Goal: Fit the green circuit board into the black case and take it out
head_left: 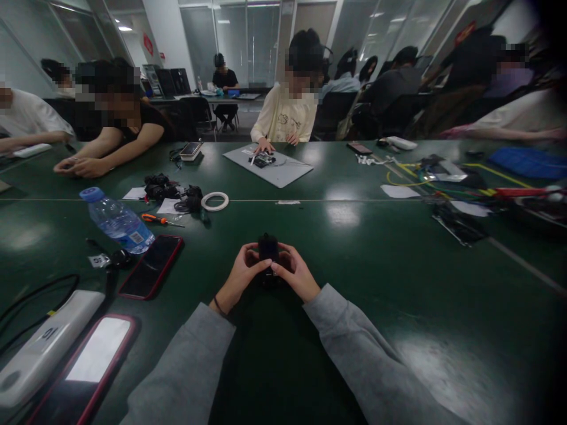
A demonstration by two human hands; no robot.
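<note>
Between both hands stands a small black device (268, 251) with a dark flat face and a short stub on top; its exact kind is unclear. My left hand (244, 268) wraps its fingers around the left side, thumb laid across the front. On the opposite side my right hand (295, 270) grips it the same way, and the two thumbs meet near its lower front. The device's lower part is in shadow over the green table (376, 260). An orange-and-black screwdriver (155, 219) lies beyond my left hand.
To the left are a water bottle (117, 221) on its side, a red-edged phone (151, 267), another phone (88, 366) and a white power bank (53, 339). Black cable bundles (162, 188) and a tape roll (215, 201) lie farther back. Across sits a person (286, 112) at a grey board (283, 173).
</note>
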